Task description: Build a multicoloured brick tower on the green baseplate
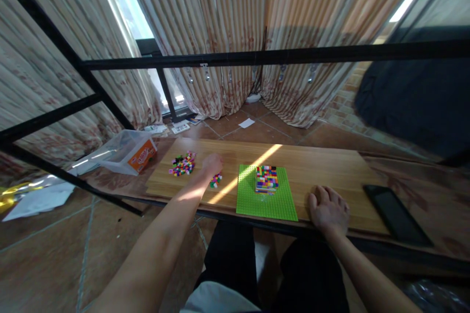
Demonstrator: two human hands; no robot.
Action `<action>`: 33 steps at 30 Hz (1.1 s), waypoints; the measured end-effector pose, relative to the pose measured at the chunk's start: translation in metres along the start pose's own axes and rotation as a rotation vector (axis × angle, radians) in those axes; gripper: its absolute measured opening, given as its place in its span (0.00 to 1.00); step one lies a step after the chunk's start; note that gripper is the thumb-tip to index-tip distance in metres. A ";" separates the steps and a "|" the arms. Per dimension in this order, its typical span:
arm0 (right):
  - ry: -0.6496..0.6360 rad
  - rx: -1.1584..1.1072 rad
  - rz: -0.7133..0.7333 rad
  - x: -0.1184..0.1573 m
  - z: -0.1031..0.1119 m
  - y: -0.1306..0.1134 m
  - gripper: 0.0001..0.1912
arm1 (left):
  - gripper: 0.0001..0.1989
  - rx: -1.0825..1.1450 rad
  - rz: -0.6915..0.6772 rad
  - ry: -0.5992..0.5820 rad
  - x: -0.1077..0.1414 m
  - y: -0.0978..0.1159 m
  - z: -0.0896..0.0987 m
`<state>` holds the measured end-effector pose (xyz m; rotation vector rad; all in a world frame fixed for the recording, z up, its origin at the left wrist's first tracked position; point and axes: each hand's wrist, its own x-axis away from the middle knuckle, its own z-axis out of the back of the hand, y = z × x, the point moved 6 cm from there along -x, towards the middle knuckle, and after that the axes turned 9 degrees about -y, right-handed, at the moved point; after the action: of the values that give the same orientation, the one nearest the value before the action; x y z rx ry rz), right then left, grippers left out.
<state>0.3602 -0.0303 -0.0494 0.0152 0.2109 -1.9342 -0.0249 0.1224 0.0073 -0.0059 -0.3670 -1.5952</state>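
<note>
my left hand [213, 164] beside small brick pile [215, 180]; finger opening, hold: can't tell. right hand [329, 209] loosely curled on board [323, 166], nothing visible held. pinching bricks singly likely best.

Your left hand [212, 165] and right hand [329, 209] were bare, as were both forearms [157, 249]. You wore black trousers [229, 254], plain in finish, and a pale grey upper garment [220, 298] whose visible edge was curved.

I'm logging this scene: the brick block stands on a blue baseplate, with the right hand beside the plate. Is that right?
No, the baseplate is green, as the head view shows. The brick block stands on it, with the right hand beside.
</note>
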 end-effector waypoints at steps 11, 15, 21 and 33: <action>-0.004 0.004 0.004 0.000 0.000 -0.001 0.26 | 0.13 -0.132 -0.077 -0.032 0.015 0.019 -0.007; -0.002 -0.001 0.009 0.001 0.000 -0.001 0.26 | 0.12 -0.181 -0.091 -0.050 0.016 0.028 -0.008; 0.013 0.002 0.014 0.000 -0.001 -0.001 0.26 | 0.12 -0.158 -0.119 -0.039 0.017 0.035 -0.008; 0.028 0.007 0.018 0.002 0.002 -0.003 0.25 | 0.09 0.335 -0.132 0.085 0.035 0.051 -0.009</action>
<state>0.3572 -0.0311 -0.0471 0.0493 0.2218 -1.9173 0.0241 0.0857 0.0188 0.3474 -0.5738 -1.6401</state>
